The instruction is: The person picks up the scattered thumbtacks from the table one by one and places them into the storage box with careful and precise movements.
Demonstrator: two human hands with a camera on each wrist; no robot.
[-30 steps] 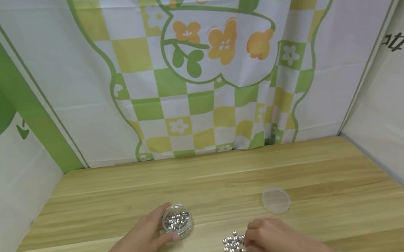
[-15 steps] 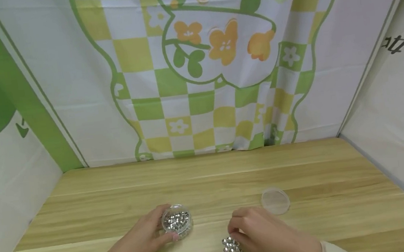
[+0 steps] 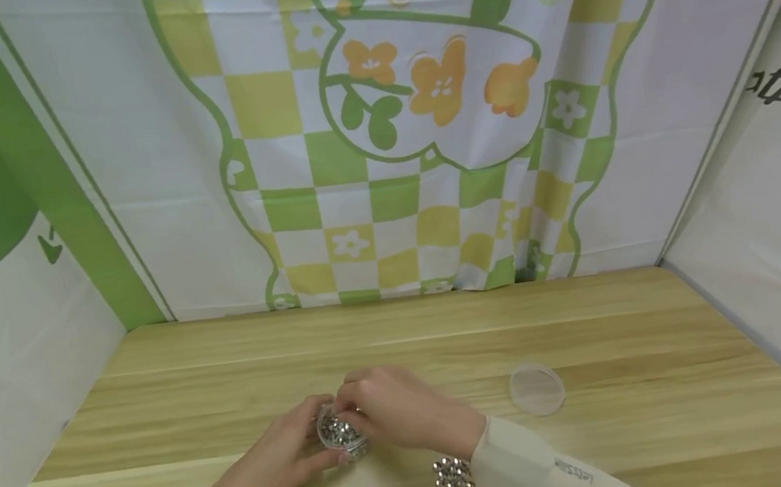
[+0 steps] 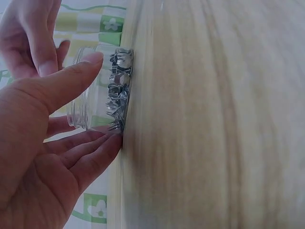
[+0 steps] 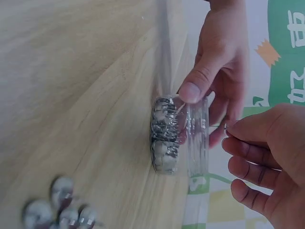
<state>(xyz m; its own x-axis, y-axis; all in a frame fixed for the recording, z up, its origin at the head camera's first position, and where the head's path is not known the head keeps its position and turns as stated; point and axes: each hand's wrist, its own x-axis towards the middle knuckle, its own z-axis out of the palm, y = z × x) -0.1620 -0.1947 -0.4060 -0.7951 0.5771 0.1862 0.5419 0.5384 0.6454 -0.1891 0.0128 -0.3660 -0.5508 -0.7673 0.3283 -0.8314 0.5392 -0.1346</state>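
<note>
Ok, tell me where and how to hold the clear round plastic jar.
Hold the jar round its side wall, probably best from the left: it stands upright, mouth up, and round silver metal pieces lie loose to its right.

I've got 1 left hand, 1 right hand, 1 clear jar, 1 clear disc. Loose studs near front edge of surface: at least 8, overlapping. Packed studs in jar: many, can't count. 1 metal bit in right hand.
</note>
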